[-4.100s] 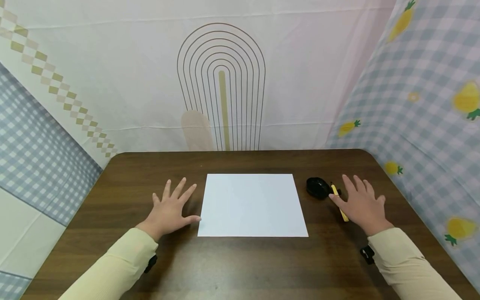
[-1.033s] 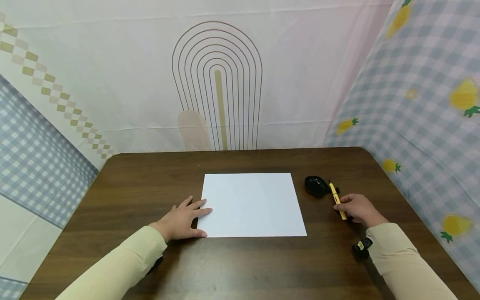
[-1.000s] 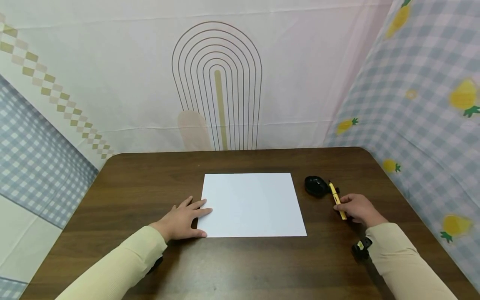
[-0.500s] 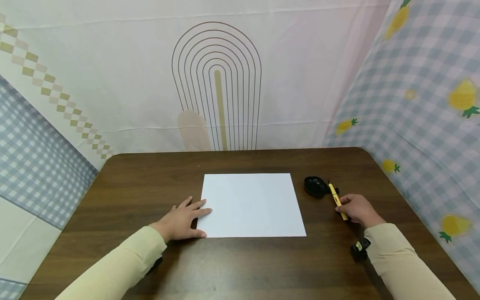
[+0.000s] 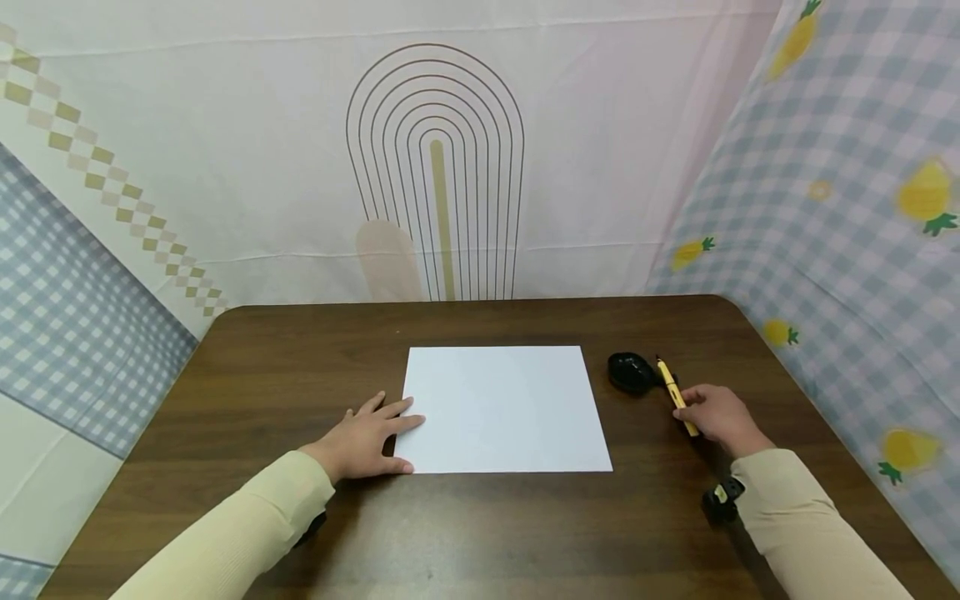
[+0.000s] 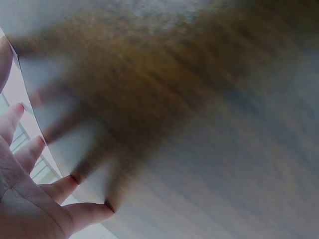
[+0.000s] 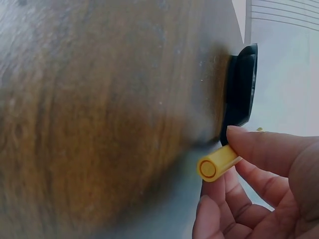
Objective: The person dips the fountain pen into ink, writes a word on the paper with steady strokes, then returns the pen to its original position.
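Observation:
A white sheet of paper (image 5: 510,408) lies flat at the middle of the dark wooden table. My left hand (image 5: 363,442) rests on its left edge, fingers spread and fairly straight; the left wrist view has the splayed fingertips down at the sheet's border. On the right side, my right hand (image 5: 720,417) pinches a yellow pen (image 5: 670,385) near its rear end between thumb and fingers. The pen's dark tip points away from me. Its round butt end faces the camera in the right wrist view. Just left of the pen sits a small black dish (image 5: 632,372) with a short stub.
Under everything is the brown wooden table (image 5: 480,533), with rounded far corners. A white printed cloth (image 5: 600,150) hangs behind it, and a blue checked cloth (image 5: 847,275) with fruit prints closes off the right side.
Earlier both hands hovered spread. The left has come right onto the paper's edge; the right has closed on the yellow pen. In the last half second the pen has shifted slightly away and rightward.

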Available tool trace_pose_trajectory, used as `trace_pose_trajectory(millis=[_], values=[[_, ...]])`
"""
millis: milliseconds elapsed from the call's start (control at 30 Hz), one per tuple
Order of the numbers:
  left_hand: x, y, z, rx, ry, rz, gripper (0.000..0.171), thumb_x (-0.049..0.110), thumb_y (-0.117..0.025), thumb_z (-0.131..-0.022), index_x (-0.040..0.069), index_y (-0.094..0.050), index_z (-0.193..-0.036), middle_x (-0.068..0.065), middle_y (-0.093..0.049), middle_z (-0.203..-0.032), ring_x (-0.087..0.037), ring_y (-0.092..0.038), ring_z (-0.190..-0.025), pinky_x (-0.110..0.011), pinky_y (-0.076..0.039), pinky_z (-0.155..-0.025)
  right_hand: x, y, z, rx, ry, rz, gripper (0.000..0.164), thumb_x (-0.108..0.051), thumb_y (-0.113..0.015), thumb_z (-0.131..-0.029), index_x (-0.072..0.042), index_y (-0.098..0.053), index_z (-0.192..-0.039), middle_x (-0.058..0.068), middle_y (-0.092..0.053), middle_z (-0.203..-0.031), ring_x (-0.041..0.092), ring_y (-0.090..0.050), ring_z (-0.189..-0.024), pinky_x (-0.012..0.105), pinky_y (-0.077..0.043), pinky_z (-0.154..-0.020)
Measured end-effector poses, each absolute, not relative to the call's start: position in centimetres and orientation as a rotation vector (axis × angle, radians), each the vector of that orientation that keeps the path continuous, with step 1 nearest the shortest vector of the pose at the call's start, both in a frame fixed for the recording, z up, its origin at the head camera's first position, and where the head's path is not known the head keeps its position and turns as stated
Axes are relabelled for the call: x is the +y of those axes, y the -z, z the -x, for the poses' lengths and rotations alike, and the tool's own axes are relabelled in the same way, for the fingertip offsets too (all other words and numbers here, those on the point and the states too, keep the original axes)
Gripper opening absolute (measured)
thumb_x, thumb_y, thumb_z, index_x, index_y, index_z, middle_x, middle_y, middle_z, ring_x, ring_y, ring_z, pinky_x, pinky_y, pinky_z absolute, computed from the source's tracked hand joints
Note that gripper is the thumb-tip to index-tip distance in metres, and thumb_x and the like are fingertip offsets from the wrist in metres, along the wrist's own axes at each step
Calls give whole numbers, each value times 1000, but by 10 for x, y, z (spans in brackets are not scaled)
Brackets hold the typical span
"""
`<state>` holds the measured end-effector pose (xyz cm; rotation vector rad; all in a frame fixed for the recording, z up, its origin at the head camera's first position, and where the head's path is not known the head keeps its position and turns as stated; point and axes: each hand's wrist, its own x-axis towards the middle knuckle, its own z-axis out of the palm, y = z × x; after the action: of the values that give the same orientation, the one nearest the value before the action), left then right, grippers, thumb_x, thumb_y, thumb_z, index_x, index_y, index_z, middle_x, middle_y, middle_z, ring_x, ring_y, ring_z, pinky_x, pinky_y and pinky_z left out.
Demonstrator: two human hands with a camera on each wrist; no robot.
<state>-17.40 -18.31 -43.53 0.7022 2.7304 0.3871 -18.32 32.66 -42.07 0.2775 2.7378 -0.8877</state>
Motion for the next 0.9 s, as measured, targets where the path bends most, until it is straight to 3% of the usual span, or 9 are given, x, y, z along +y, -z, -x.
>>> trace_pose_trajectory(millis=[200, 600, 900], values=[[-184, 437, 174, 2736, -387, -709, 73, 53, -72, -81, 24, -50, -143, -6, -32, -156, -46, -18, -143, -76, -23, -98, 325, 415, 183, 2786, 842, -243, 40, -13, -64, -91, 14, -54, -119, 32, -57, -111, 34, -60, -87, 41, -50, -68], [-184, 438, 175, 2735, -382, -705, 73, 54, -72, -81, 24, -49, -144, -6, -32, -156, -46, -18, -143, -76, -23, -98, 317, 403, 177, 2850, 770, -164, 41, -16, -62, -93, 11, -56, -124, 35, -55, -120, 40, -59, -95, 42, -50, -69], [-184, 437, 174, 2730, -392, -712, 73, 52, -72, -81, 24, -49, -144, -7, -32, -156, -46, -17, -143, -76, -22, -98, 313, 402, 177, 2863, 749, -138, 40, -15, -60, -94, 10, -57, -124, 33, -57, -119, 29, -62, -83, 38, -49, -64]])
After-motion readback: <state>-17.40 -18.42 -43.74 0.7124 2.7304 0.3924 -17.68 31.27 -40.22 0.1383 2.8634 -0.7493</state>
